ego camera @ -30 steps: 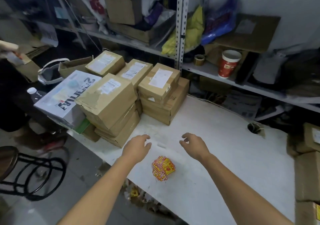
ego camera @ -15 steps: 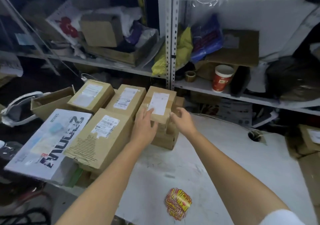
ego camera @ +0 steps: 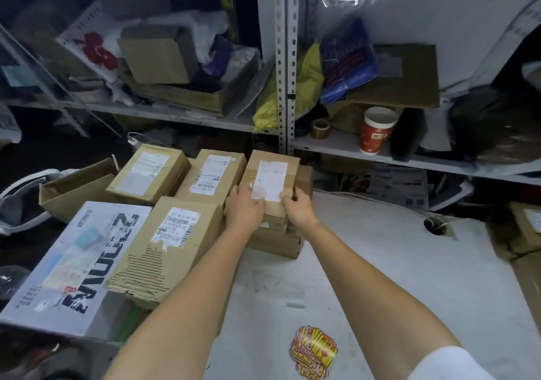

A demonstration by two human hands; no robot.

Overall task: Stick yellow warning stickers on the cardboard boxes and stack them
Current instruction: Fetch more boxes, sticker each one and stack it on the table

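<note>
Cardboard box (ego camera: 272,174) atop a stack (ego camera: 275,243) is gripped by left hand (ego camera: 244,209) and right hand (ego camera: 297,208).

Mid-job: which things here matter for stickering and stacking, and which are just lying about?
Job: top box, gripped by left hand and right hand; stickers on the table; labelled boxes beside it.
Lying about: red cup, tape roll, yellow bag, blue bag on the shelf; white carton at left.

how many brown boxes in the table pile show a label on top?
4: back left box, back middle box, held box between left hand and right hand, torn front box. Lower boxes are mostly hidden, so more labels may exist.
</note>
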